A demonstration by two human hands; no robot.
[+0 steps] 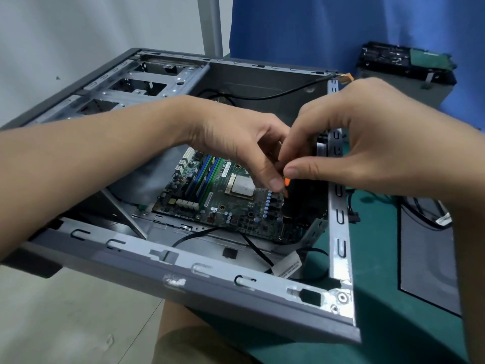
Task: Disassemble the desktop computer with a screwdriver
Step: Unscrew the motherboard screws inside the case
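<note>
Both hands are meeting over the right side of the open case. The left hand is pinching the top of the black-handled screwdriver with orange bands between thumb and curled fingers. The right hand is closing on the same handle from the other side, thumb pressing across it.

From the head view, the screwdriver is standing nearly upright. Its lower end is reaching down to the green printed motherboard, close to the right wall of the grey metal desktop computer case. The case is lying on its side, partly on the dark green mat. The tip is hidden in shadow, so I cannot tell which screw it is sitting in.

It looks like a board-mounting screw is being worked. To do this well, I would say one hand should be bearing straight down while the other is turning. The shaft should be held square to the board so the tip is not slipping onto the row of small blue capacitors or the silver square processor just beside it. The loose black cable is lying nearer the front edge, apart from the tool.
</note>
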